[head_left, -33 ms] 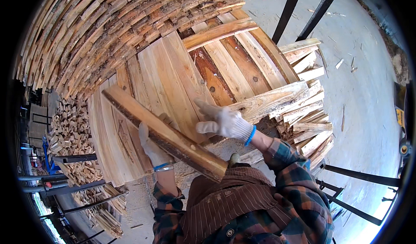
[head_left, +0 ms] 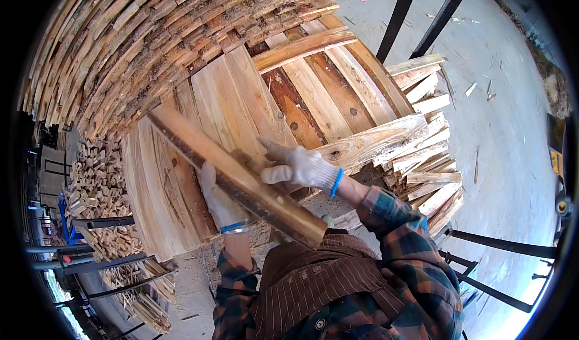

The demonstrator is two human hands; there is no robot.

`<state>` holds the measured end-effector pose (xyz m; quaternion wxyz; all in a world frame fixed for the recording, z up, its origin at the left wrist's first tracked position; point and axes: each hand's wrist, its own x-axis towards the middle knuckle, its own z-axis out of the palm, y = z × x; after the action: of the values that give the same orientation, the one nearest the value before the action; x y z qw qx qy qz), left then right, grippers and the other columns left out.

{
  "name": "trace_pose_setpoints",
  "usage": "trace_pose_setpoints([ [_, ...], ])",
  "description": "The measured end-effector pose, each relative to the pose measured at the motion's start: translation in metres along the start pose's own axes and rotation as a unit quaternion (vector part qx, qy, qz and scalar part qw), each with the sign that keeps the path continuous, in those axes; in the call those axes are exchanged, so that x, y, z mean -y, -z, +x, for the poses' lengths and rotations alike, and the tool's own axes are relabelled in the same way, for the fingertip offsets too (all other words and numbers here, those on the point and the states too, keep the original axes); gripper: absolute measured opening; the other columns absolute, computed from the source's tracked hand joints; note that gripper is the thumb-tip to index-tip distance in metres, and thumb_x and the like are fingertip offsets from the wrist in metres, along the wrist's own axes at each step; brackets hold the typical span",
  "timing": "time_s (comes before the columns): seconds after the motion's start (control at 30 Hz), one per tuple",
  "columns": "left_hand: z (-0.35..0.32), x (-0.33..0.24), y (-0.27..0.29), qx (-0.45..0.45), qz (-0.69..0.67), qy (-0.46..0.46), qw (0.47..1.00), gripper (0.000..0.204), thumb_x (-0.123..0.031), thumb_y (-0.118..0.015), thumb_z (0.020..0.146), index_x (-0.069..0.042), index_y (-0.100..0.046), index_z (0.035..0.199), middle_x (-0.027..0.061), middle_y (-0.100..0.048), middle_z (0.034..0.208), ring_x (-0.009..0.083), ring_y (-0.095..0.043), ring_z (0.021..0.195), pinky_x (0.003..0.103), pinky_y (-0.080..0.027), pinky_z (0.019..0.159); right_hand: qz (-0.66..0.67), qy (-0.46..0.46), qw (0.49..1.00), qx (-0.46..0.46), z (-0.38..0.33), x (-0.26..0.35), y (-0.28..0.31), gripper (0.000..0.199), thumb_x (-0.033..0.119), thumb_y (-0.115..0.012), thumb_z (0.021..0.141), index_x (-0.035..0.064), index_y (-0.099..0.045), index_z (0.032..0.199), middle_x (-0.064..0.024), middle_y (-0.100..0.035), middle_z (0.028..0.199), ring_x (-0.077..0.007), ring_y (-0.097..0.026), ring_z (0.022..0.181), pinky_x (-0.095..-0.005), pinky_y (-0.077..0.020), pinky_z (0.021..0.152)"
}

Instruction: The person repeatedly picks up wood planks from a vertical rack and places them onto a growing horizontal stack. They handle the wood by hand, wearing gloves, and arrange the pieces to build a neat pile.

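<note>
My left hand [head_left: 224, 201], in a white knit glove with a blue cuff, grips a long wooden board [head_left: 241, 180] around its middle. Dark bark runs along one edge of this board, which slants from upper left down toward my apron and is blurred by motion. Some of the gripping fingers are hidden behind it. My right hand [head_left: 304, 168], gloved alike, is close to the board's right side with its fingers stretched out and apart; whether it touches the board I cannot tell. Beneath both hands lies a layer of pale flat boards [head_left: 232, 92].
A high curved stack of bark-edged boards [head_left: 181, 32] rises at the far left. Another board [head_left: 374, 138] lies crosswise near my right hand. Cut pieces [head_left: 428, 153] pile up on the right, beside black metal posts [head_left: 443, 17]. Small offcuts [head_left: 99, 183] heap at the left.
The held board has shifted slightly to the right, its lower end swinging right near my apron. My right hand has moved a little left, closer to the board.
</note>
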<state>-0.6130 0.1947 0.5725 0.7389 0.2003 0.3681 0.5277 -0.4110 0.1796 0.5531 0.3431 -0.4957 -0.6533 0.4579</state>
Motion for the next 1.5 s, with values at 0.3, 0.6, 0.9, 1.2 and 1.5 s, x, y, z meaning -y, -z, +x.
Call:
trace_pose_setpoints([
  [0.3,0.053,0.060,-0.022,0.099,0.879,-0.286,0.368,0.074,-0.047,-0.063,0.084,-0.005,-0.044,0.142,0.0242,-0.037,0.147,0.0416,-0.039,0.133,0.053,-0.030,0.110,-0.163,-0.182,0.937,-0.248,0.029,-0.077,0.117,0.054,0.032,-0.061,0.088,0.0037,-0.051,0.132,-0.0259,-0.066,0.109,-0.0384,-0.065,0.104,-0.0422,-0.0502,0.090],
  [0.6,0.067,0.070,-0.006,0.129,0.884,-0.282,0.349,0.080,-0.053,-0.062,0.082,-0.008,-0.041,0.145,0.0188,-0.039,0.149,0.0461,-0.033,0.136,0.055,-0.026,0.113,-0.317,-0.123,0.930,-0.141,0.059,-0.059,0.093,0.052,0.033,-0.065,0.084,0.0068,-0.051,0.127,-0.0230,-0.063,0.118,-0.0415,-0.063,0.106,-0.0482,-0.0526,0.085],
  [0.9,0.071,0.076,-0.009,0.150,0.871,-0.309,0.351,0.083,-0.066,-0.043,0.089,-0.007,-0.037,0.147,0.0226,-0.037,0.149,0.0475,-0.034,0.135,0.059,-0.026,0.110,-0.474,-0.145,0.864,0.085,-0.092,-0.048,0.132,0.072,0.017,-0.076,0.075,0.0303,-0.047,0.140,-0.0141,-0.051,0.138,-0.0340,-0.046,0.131,-0.0494,-0.0307,0.116],
  [1.2,0.077,0.076,0.005,0.169,0.857,-0.281,0.398,0.090,-0.075,-0.032,0.089,-0.008,-0.033,0.150,0.0212,-0.031,0.154,0.0474,-0.026,0.140,0.060,-0.020,0.113,-0.468,0.002,0.879,-0.090,-0.115,-0.088,0.118,0.065,0.024,-0.077,0.065,0.0197,-0.054,0.125,-0.0084,-0.060,0.123,-0.0302,-0.048,0.127,-0.0522,-0.0331,0.105],
  [1.5,0.076,0.071,0.003,0.173,0.880,-0.248,0.365,0.086,-0.070,-0.028,0.094,-0.005,-0.031,0.151,0.0196,-0.031,0.154,0.0430,-0.025,0.142,0.054,-0.022,0.115,-0.436,0.054,0.898,0.023,-0.086,-0.111,0.135,0.047,0.022,-0.084,0.056,0.0163,-0.069,0.100,-0.0064,-0.069,0.098,-0.0340,-0.065,0.099,-0.0503,-0.0430,0.098],
])
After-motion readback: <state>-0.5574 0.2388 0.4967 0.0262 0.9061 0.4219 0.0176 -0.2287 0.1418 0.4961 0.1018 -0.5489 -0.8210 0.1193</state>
